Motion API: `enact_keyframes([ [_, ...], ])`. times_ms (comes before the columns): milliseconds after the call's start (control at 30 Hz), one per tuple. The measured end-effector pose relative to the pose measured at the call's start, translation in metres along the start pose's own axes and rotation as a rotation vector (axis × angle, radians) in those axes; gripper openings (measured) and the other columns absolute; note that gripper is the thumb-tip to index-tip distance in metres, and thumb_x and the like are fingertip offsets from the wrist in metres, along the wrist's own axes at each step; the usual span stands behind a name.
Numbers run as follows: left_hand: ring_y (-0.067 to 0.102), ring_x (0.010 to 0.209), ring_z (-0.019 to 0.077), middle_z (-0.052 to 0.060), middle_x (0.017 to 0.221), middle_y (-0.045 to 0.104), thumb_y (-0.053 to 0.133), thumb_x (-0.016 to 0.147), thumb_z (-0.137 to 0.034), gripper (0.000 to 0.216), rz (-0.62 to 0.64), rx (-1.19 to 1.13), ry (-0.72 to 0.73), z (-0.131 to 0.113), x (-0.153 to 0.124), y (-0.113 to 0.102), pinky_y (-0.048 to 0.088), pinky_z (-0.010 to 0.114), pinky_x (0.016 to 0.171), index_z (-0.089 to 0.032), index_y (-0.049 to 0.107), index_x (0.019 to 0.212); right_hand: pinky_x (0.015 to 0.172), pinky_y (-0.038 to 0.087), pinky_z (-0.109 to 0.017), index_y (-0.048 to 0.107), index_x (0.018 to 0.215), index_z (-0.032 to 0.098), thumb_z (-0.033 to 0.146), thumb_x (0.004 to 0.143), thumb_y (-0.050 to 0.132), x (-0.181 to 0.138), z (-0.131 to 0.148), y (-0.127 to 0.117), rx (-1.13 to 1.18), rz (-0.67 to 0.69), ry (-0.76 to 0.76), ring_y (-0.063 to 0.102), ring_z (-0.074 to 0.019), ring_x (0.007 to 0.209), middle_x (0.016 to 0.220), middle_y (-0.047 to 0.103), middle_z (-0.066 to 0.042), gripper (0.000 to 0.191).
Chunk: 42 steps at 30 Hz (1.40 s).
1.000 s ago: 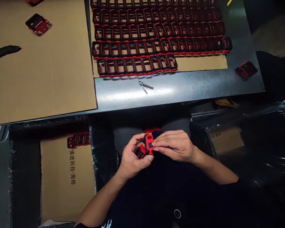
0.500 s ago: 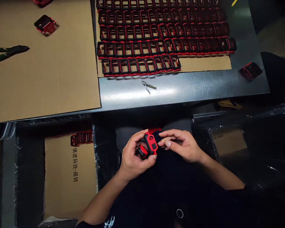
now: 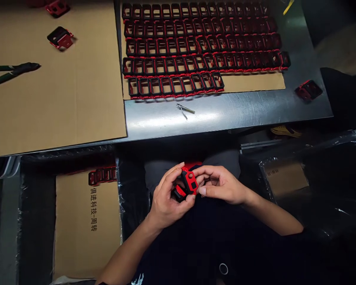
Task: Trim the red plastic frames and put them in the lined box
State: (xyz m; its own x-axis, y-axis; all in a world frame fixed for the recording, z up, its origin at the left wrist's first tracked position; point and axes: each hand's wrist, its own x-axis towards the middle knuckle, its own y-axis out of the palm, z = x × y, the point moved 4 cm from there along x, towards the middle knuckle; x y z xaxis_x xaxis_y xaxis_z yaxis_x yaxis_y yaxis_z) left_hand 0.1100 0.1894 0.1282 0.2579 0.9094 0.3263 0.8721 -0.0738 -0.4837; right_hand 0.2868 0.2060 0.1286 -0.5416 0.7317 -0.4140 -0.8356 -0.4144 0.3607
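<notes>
My left hand (image 3: pixel 169 198) is closed around a red-and-black plastic frame (image 3: pixel 191 182), in front of my lap. The frame's red face, with a round hole and a dark square opening, is turned to the right. At that face is my right hand (image 3: pixel 221 184), its fingers loosely bent and its thumb apart from them. Its index fingertip reaches the frame's upper right side; whether it presses on it I cannot tell. My left fingers and palm hide part of the frame.
Rows of similar frames (image 3: pixel 178 63) stand on cardboard on the metal table (image 3: pixel 240 107). Small metal nippers (image 3: pixel 185 109) lie near its edge. Green-handled cutters (image 3: pixel 14 71) and a loose frame (image 3: pixel 61 38) are on the left cardboard (image 3: pixel 56 103). Lined boxes flank me, one with a cardboard sheet (image 3: pixel 80 245).
My right hand has moved left, closer to the frame, and its index finger now reaches the frame's edge. My left hand keeps its hold. The view has shifted slightly.
</notes>
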Motion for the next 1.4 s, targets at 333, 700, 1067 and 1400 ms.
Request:
enact_keyframes([
  [333,0.075,0.107,0.0257,0.025,0.131,0.068,0.071,0.082,-0.013,0.098,-0.057,0.236,0.305,-0.005,0.002,-0.001,0.066,0.035,0.075,-0.011,0.013,0.161,0.064,0.053,-0.023,0.077,0.101,0.018,0.029,0.077,0.079,0.008,0.013,0.006,-0.324,-0.155,-0.138,0.064,-0.0112,0.067,0.083,0.073,-0.001,0.026],
  [700,0.073,0.068,0.0148,0.021,0.12,0.073,0.079,0.083,-0.045,0.109,0.003,-0.014,0.296,-0.011,0.012,-0.001,0.063,0.026,0.06,-0.019,0.01,0.162,0.05,0.055,-0.019,0.068,0.108,0.013,0.024,0.073,0.072,0.019,-0.026,-0.002,0.426,0.2,0.121,0.069,-0.013,0.063,0.084,0.073,-0.004,0.037],
  [1067,0.069,0.068,0.014,0.016,0.126,0.069,0.079,0.081,-0.048,0.103,0.015,-0.008,-0.082,0.004,0.004,0.005,0.064,0.029,0.063,-0.026,0.018,0.161,0.054,0.06,-0.021,0.061,0.116,0.016,0.034,0.076,0.08,0.013,-0.035,-0.005,0.503,0.103,0.2,0.068,-0.011,0.063,0.086,0.07,-0.002,0.048],
  [1400,0.075,0.08,0.0226,0.014,0.113,0.074,0.051,0.084,-0.081,0.081,0.271,-0.743,-0.428,0.027,-0.007,0.035,0.063,0.034,0.065,-0.023,0.05,0.141,0.072,0.053,-0.032,0.074,0.104,0.023,0.011,0.09,0.064,-0.007,0.033,0.01,-1.19,-0.22,-0.872,0.06,-0.02,0.083,0.083,0.073,-0.003,0.021],
])
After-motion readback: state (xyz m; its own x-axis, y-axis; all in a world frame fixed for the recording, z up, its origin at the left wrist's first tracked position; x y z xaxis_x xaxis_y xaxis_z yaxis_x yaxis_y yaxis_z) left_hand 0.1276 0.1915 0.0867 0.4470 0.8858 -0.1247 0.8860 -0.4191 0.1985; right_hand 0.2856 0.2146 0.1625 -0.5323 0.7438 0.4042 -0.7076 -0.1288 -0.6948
